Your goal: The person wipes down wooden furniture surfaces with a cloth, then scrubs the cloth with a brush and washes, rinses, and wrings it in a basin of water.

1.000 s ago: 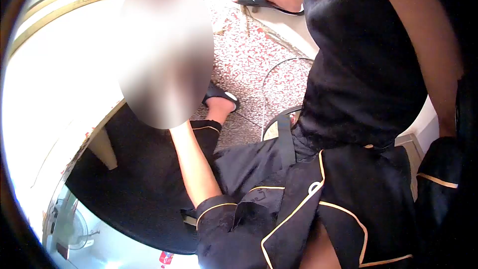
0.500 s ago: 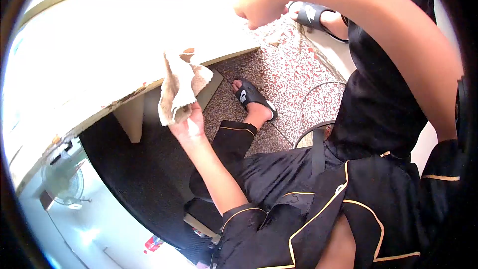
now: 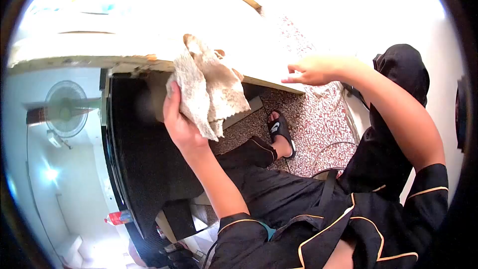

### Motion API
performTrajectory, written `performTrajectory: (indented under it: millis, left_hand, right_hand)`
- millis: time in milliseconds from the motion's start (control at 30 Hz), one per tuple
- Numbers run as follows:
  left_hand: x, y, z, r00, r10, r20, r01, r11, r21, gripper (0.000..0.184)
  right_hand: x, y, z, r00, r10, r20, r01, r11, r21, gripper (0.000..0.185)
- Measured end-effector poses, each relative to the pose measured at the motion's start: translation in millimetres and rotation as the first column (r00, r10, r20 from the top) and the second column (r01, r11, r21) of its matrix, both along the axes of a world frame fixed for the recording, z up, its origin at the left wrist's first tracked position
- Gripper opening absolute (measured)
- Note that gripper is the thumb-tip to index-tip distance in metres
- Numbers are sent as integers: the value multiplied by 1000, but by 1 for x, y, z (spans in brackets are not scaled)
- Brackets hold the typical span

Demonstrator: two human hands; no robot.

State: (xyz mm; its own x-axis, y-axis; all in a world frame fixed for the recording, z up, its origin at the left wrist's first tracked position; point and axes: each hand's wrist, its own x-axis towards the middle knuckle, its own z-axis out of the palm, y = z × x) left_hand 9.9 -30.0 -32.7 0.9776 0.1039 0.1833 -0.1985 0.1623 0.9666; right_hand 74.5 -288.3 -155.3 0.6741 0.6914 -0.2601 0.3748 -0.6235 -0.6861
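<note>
Holds a rumpled cloth [image 3: 214, 92] in the left hand [image 3: 181, 124], near the front edge of the tabletop [image 3: 144, 20]. Grasps the cloth by its lower left part, with one digit pressed against its left side and the other fingers largely hidden behind it. Shows pale, fuzzy fabric with brownish patches and ragged borders, folded along the middle and fanned out towards the right. Cannot determine from this view any contact between cloth and tabletop.

Extends the right hand [image 3: 316, 70] near the right front corner of the tabletop, well apart from the cloth. Keeps these fingers released: index pointed outward, others loosely bent, with only air between them.

Shows chipping and brown marks along the front edge of the tabletop, with strong glare washing out most of the upper surface. Includes, below that edge, a speckled red-and-white floor [image 3: 318, 124], a black slipper [image 3: 280, 127] worn on a foot, and a thin cable [image 3: 336, 144]. Includes, towards the left, a round fan [image 3: 67, 109] and, lower down, a red-labelled bottle [image 3: 119, 217] lying sideways in the view.
</note>
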Motion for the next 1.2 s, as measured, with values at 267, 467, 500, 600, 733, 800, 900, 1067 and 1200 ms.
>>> performTrajectory:
  millis: [267,467,500,600,733,800,900,1067,1200]
  left_hand:
    - [0,-3,40,991,130,0,-130,988,78,35]
    - [1,-1,37,999,35,-10,-34,998,56,39]
    - [-3,-1,33,998,56,-6,-56,996,65,39]
    - [-10,-4,21,998,67,-6,-66,991,115,40]
    - [-8,0,-14,998,69,11,-69,968,240,38]
    - [-9,-2,-33,996,76,-40,-66,976,207,33]
    - [-7,0,-66,977,125,-170,-83,969,234,32]
    - [-1,-14,-123,897,100,-430,-183,971,-154,32]
    - [-12,-13,-163,767,-124,-630,-144,923,-358,30]
  right_hand:
    - [6,40,17,999,-17,-50,31,951,307,70]
    - [17,61,30,785,179,-593,394,594,701,92]
    - [20,66,21,723,266,-638,442,532,723,93]
    - [11,61,37,761,307,-572,425,431,796,92]
    - [1,63,38,792,148,-592,483,442,756,74]
    - [3,60,37,844,38,-535,424,564,709,61]
    - [13,64,22,888,8,-459,348,639,686,59]
    - [3,62,27,953,53,-299,178,701,691,68]
    - [9,71,-20,975,-177,-131,218,865,452,58]
